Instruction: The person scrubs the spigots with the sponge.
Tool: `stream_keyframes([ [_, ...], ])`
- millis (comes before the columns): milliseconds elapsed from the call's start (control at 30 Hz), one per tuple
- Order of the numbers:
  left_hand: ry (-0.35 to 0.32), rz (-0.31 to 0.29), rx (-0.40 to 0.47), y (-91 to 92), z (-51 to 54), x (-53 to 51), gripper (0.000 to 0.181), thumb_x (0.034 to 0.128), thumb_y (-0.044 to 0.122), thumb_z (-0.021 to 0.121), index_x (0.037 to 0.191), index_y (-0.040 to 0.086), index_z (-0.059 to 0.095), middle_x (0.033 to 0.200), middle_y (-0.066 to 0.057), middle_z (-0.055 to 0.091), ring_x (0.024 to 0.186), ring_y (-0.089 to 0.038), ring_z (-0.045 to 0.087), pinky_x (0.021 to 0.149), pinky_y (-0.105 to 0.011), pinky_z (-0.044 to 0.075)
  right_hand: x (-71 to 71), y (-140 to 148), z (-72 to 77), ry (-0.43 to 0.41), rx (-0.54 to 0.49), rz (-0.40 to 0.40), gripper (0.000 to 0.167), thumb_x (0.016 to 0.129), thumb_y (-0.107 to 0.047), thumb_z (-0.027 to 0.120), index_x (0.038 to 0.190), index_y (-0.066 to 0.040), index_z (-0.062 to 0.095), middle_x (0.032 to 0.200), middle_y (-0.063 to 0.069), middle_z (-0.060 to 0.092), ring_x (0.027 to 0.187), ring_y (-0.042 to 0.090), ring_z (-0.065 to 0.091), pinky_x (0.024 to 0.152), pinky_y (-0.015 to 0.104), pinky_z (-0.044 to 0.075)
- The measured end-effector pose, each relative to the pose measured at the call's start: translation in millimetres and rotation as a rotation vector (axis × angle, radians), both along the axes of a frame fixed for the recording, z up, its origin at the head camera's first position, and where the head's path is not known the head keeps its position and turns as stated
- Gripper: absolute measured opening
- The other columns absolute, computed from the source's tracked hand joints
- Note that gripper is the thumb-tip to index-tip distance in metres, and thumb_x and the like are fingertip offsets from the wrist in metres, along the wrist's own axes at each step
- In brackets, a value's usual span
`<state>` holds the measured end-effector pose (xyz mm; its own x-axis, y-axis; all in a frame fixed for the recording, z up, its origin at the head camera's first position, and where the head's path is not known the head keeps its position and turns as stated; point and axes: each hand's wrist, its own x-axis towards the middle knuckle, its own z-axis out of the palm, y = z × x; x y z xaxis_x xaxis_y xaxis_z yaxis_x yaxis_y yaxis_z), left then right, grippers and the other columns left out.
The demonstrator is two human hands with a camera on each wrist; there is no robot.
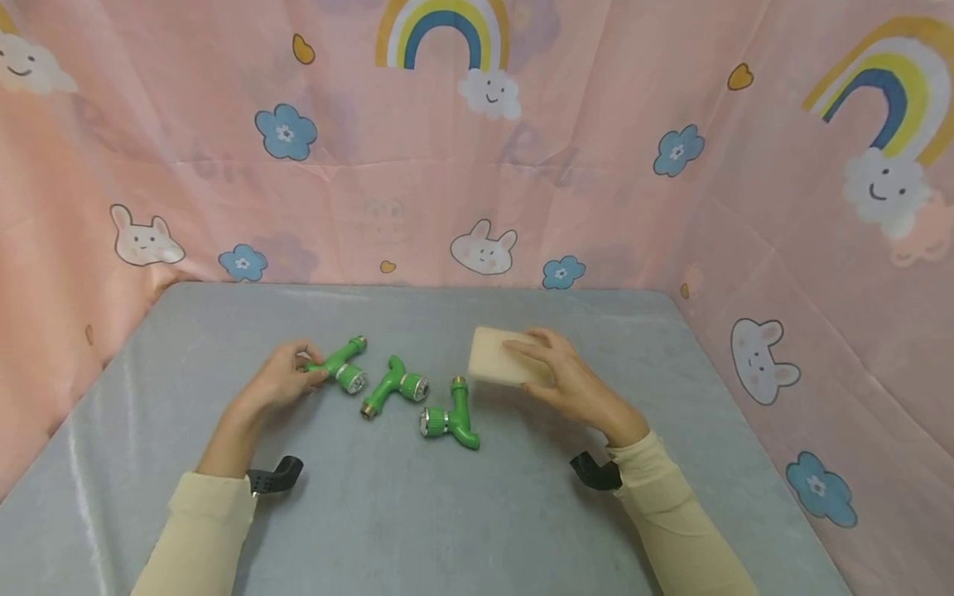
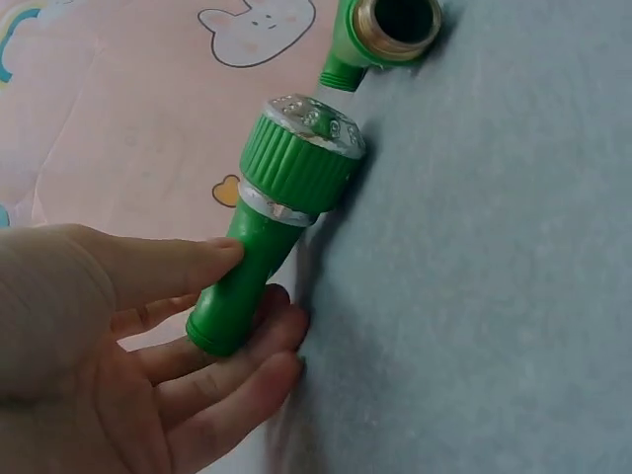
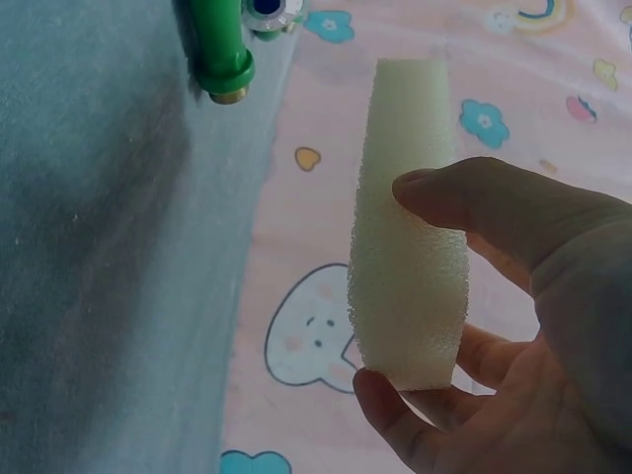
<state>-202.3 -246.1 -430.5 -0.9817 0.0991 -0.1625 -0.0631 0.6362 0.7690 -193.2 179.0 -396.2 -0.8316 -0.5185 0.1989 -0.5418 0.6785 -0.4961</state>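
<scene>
My left hand (image 1: 286,374) pinches the outlet end of the leftmost green tap (image 1: 340,362) between thumb and fingers. In the left wrist view that tap's ribbed knob (image 2: 296,158) with its silvery cap points away from the palm. A pale cream sponge (image 1: 501,358) is in my right hand (image 1: 570,381), gripped by its edges with thumb and fingers. The right wrist view shows the sponge (image 3: 410,267) edge-on, held above the table. Between the hands lie a middle green tap (image 1: 389,386) and a right green tap (image 1: 456,418), neither of them touched.
A grey cloth-covered table (image 1: 522,513) lies under everything. Pink printed curtain (image 1: 335,207) hangs behind it and along both sides. Each wrist carries a black mount, the left mount (image 1: 277,476) and the right mount (image 1: 596,472).
</scene>
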Motion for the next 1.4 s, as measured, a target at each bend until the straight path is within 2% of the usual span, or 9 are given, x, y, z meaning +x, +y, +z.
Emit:
stream_keyframes([
  [133, 0.036, 0.009, -0.159, -0.1, 4.6, 1.7, 0.020, 0.0987, 0.017, 0.063, 0.107, -0.001, 0.063, 0.130, -0.033, 0.061, 0.117, -0.047, 0.060, 0.090, -0.051, 0.053, -1.0, 1.7, 0.6, -0.011, -0.006, -0.001, 0.059, 0.090, -0.005, 0.073, 0.146, -0.013, 0.055, 0.151, 0.025, 0.041, 0.136, 0.044, 0.042, 0.106, 0.064, 0.044],
  [267, 0.028, 0.039, -0.276, 6.7, 17.0, 8.0, 0.033, 0.1017, 0.028, 0.059, 0.119, 0.001, 0.067, 0.131, -0.027, 0.063, 0.118, -0.044, 0.059, 0.095, -0.057, 0.050, -1.0, 2.5, 1.7, -0.015, -0.007, 0.000, 0.059, 0.090, -0.005, 0.073, 0.146, -0.012, 0.054, 0.151, 0.025, 0.041, 0.136, 0.044, 0.042, 0.107, 0.064, 0.043],
  [500, 0.176, 0.016, -0.267, 40.8, 33.1, 17.5, 0.034, 0.1018, 0.028, 0.061, 0.123, 0.003, 0.069, 0.121, -0.021, 0.070, 0.109, -0.037, 0.064, 0.083, -0.049, 0.054, 0.0, 2.5, 1.8, -0.014, -0.003, 0.001, 0.060, 0.090, -0.005, 0.073, 0.146, -0.013, 0.054, 0.151, 0.024, 0.042, 0.135, 0.044, 0.042, 0.107, 0.064, 0.043],
  [700, 0.132, -0.136, -0.392, 73.9, 24.0, 25.4, 0.038, 0.0956, 0.033, 0.070, 0.117, 0.001, 0.071, 0.105, -0.014, 0.075, 0.088, -0.024, 0.067, 0.077, -0.045, 0.056, 2.2, 1.0, 0.8, -0.012, 0.004, 0.010, 0.059, 0.091, -0.007, 0.073, 0.147, -0.014, 0.054, 0.151, 0.024, 0.041, 0.136, 0.044, 0.042, 0.107, 0.063, 0.043],
  [867, 0.171, -0.177, -0.538, 84.4, 6.8, 27.9, 0.027, 0.0897, 0.028, 0.077, 0.087, 0.004, 0.068, 0.075, -0.006, 0.065, 0.066, -0.017, 0.055, 0.058, -0.034, 0.046, 2.5, -1.5, -0.2, 0.002, 0.007, 0.025, 0.059, 0.091, -0.008, 0.074, 0.146, -0.014, 0.055, 0.149, 0.024, 0.043, 0.135, 0.043, 0.043, 0.106, 0.063, 0.044],
  [967, 0.160, -0.149, -0.505, 85.9, 1.5, 26.8, 0.023, 0.0895, 0.023, 0.076, 0.082, 0.005, 0.063, 0.069, -0.004, 0.058, 0.063, -0.018, 0.052, 0.055, -0.030, 0.042, 0.8, -4.8, -1.7, 0.016, 0.007, 0.044, 0.058, 0.090, -0.008, 0.074, 0.145, -0.013, 0.056, 0.147, 0.023, 0.045, 0.132, 0.042, 0.045, 0.105, 0.061, 0.045],
  [1100, 0.148, -0.101, -0.387, 87.7, 2.6, 23.3, 0.022, 0.0913, 0.017, 0.071, 0.095, -0.004, 0.071, 0.080, -0.011, 0.068, 0.065, -0.018, 0.057, 0.058, -0.029, 0.046, 1.1, -12.6, -4.4, 0.033, -0.010, 0.077, 0.060, 0.089, -0.009, 0.076, 0.145, -0.014, 0.056, 0.144, 0.023, 0.048, 0.128, 0.041, 0.049, 0.102, 0.058, 0.047],
  [1300, 0.223, -0.049, -0.276, 95.8, 14.3, 23.6, 0.026, 0.0931, 0.009, 0.069, 0.113, -0.007, 0.072, 0.097, -0.017, 0.075, 0.069, -0.017, 0.059, 0.062, -0.028, 0.050, 10.2, -30.2, -7.7, 0.068, -0.082, 0.126, 0.064, 0.087, -0.011, 0.078, 0.146, -0.014, 0.054, 0.142, 0.024, 0.050, 0.125, 0.040, 0.051, 0.099, 0.055, 0.051],
  [1400, 0.324, -0.030, -0.234, 105.8, 23.2, 31.2, 0.023, 0.0923, 0.007, 0.070, 0.112, -0.004, 0.073, 0.097, -0.017, 0.076, 0.070, -0.017, 0.061, 0.061, -0.029, 0.052, 17.8, -40.3, -7.2, 0.100, -0.120, 0.118, 0.063, 0.087, -0.013, 0.078, 0.146, -0.015, 0.054, 0.141, 0.023, 0.049, 0.125, 0.039, 0.051, 0.098, 0.053, 0.052],
])
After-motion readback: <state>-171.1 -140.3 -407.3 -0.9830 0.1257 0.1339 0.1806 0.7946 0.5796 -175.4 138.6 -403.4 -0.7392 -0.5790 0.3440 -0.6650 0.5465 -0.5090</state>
